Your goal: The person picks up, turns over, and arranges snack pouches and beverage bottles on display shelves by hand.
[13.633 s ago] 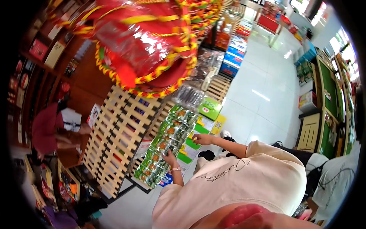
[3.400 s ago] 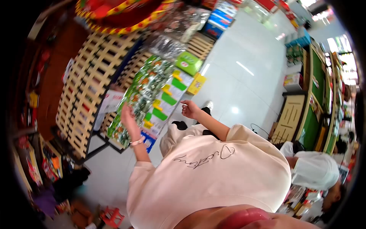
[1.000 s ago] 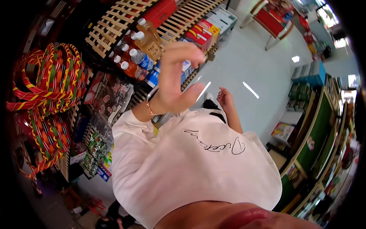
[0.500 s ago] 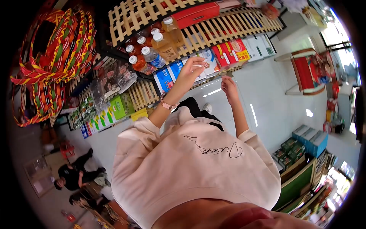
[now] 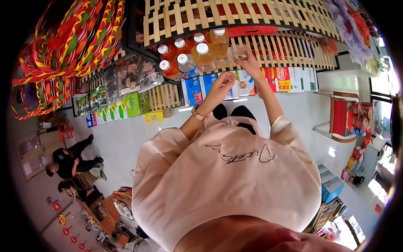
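My left hand, a bracelet on its wrist, hovers in front of blue-and-white cartons at the shelf's front. Its fingers are bent and slightly apart, with nothing visible in them. My right hand reaches over the slatted shelf, fingers apart and pointing left toward a group of bottles. Among these are two bottles of amber liquid, a clear bottle with a blue label and several bottles of orange-red liquid. All have white caps. Neither hand touches a bottle.
An upper slatted shelf overhangs the bottles. Red-and-yellow boxes are on the right. Woven striped baskets and bagged goods stand left. Two people sit at the lower left. A red-seated chair is at the right.
My right hand has moved forward and up over the shelf, near the bottles. My left hand appears lower, before the cartons. The view has shifted, bringing the bottles further right.
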The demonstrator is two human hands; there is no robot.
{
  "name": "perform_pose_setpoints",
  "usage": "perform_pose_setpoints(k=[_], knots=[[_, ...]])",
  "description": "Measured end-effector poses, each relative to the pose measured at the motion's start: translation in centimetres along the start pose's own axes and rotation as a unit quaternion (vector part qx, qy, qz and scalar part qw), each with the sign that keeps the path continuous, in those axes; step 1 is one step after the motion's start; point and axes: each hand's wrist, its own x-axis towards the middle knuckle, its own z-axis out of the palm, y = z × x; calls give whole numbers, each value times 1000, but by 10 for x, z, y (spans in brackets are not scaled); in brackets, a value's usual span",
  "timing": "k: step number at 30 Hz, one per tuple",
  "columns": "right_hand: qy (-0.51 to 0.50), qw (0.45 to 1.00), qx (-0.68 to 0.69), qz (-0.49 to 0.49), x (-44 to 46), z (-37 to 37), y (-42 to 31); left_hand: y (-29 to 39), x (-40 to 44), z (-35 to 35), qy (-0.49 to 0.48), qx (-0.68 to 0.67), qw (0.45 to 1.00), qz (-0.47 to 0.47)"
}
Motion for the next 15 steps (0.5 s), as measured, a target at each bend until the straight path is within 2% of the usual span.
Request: perform_pose_setpoints(k=[3, 6, 9, 10, 13, 15], knots=[[-19, 993, -78, -90, 34, -5, -35, -1, 3, 6, 16, -3, 1000, -5], [-56, 959, -239, -144, 76, -10, -33, -5, 9, 10, 43, 16, 999, -13], [-209, 899, -351, -157, 94, -11, -64, -20, 19, 19, 88, 22, 996, -14], [-191, 901, -315, -227, 113, -6, -27, -25, 24, 23, 114, 31, 993, -3], [-280, 907, -268, -162, 117, -2, -32, -26, 28, 42, 163, 55, 985, -11], [-247, 912, -258, -203, 123, 0, -19, -17, 36, 56, 192, 61, 979, -16]])
